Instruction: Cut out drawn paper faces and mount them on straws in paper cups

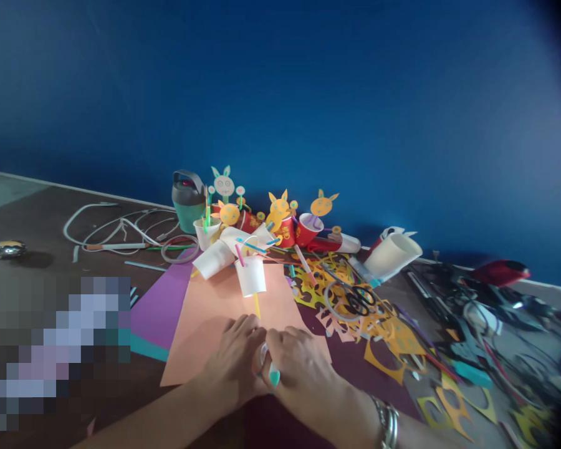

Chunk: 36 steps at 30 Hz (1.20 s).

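Observation:
My left hand (236, 349) and my right hand (302, 362) are close together over the near edge of a peach paper sheet (182, 355). Both have curled fingers. In my right hand is a small white piece with a teal end (274, 375); its kind is unclear. Whatever my left fingers pinch is hidden. Just beyond the fingertips a yellow straw (257, 305) points toward a white paper cup (251, 277) with a pink straw (240, 254) at its top. Another white paper cup (212, 260) lies tilted to its left.
Rabbit-like paper figures (279, 209) stand among red cups (307, 231) along the blue wall. Orange paper scraps (393, 333) and scissors (361, 300) are on the right, beside tangled cables (509, 349). A green jug (188, 209) and white cable (107, 234) lie back left.

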Motion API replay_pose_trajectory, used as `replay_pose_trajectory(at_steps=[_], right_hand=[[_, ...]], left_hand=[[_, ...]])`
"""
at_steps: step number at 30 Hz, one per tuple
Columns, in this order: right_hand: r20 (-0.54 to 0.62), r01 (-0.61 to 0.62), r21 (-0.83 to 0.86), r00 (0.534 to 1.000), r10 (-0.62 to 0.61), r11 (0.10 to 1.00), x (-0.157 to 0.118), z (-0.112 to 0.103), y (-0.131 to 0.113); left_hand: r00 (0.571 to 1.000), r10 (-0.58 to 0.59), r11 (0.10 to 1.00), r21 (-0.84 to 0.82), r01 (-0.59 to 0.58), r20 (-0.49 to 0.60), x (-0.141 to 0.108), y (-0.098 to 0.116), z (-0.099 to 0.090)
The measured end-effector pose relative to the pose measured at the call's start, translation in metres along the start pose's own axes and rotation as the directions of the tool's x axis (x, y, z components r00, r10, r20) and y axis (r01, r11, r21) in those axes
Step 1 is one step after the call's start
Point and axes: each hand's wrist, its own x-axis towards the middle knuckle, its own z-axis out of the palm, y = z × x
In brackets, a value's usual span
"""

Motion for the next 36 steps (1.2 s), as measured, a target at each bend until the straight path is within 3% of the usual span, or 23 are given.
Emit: replay_pose_trajectory(at_steps=[3, 5, 6, 9, 11, 12, 14, 18, 20, 22, 25, 28, 32, 36], right_hand=[[0.043, -0.242, 0.202, 0.970, 0.238, 0.949, 0.015, -0.012, 0.006], [0.039, -0.319, 0.468, 0.939, 0.341, 0.824, 0.023, -0.019, 0.020], [0.070, -0.328, 0.625, 0.927, 0.368, 0.709, 0.025, -0.021, 0.029], [0.088, -0.230, 0.929, 0.899, 0.430, 0.290, 0.023, -0.021, 0.053], [0.043, -0.129, 0.981, 0.875, 0.481, 0.147, 0.017, -0.016, 0.064], [0.035, -0.111, 0.986, 0.869, 0.493, 0.125, 0.013, -0.013, 0.068], [0.005, -0.120, 0.974, 0.858, 0.513, 0.192, 0.006, -0.006, 0.073], [-0.228, -0.089, 0.825, 0.852, 0.472, 0.559, -0.007, 0.002, 0.080], [-0.310, -0.053, 0.748, 0.853, 0.419, 0.662, -0.012, 0.003, 0.084], [-0.312, -0.017, 0.763, 0.866, 0.390, 0.646, -0.016, 0.004, 0.088], [-0.280, 0.040, 0.865, 0.865, 0.417, 0.499, -0.020, 0.003, 0.091], [-0.303, 0.086, 0.917, 0.784, 0.542, 0.389, -0.022, 0.004, 0.094], [-0.311, 0.087, 0.937, 0.655, 0.689, 0.340, -0.025, 0.008, 0.103], [-0.345, 0.135, 0.931, 0.629, 0.697, 0.339, -0.026, 0.012, 0.109]], left_hand=[[0.999, 0.000, 1.000, -0.021, 0.000, 0.032, 0.001, 0.002, -0.006], [0.999, -0.015, 0.999, -0.031, 0.017, 0.048, 0.002, 0.003, -0.008], [0.998, -0.025, 0.999, -0.032, 0.026, 0.054, 0.002, 0.003, -0.009], [0.999, -0.018, 0.998, -0.053, 0.020, 0.048, 0.001, 0.003, -0.007], [1.000, 0.004, 0.997, -0.080, -0.003, 0.017, 0.000, 0.002, -0.002], [1.000, 0.014, 0.995, -0.097, -0.015, -0.010, 0.000, 0.001, 0.000], [0.996, 0.028, 0.990, -0.136, -0.040, -0.089, 0.001, -0.001, 0.003], [0.965, -0.015, 0.969, -0.241, -0.050, -0.264, 0.007, -0.003, -0.002], [0.944, -0.094, 0.959, -0.285, 0.000, -0.317, 0.010, -0.004, -0.007], [0.928, -0.139, 0.950, -0.312, 0.026, -0.345, 0.012, -0.004, -0.011], [0.925, -0.089, 0.959, -0.283, -0.022, -0.370, 0.015, 0.001, -0.013], [0.928, 0.032, 0.985, -0.148, -0.093, -0.372, 0.025, 0.014, -0.013], [0.937, 0.140, 0.990, 0.079, -0.121, -0.320, 0.053, 0.035, -0.008], [0.960, 0.172, 0.962, 0.248, -0.115, -0.222, 0.091, 0.043, -0.002]])
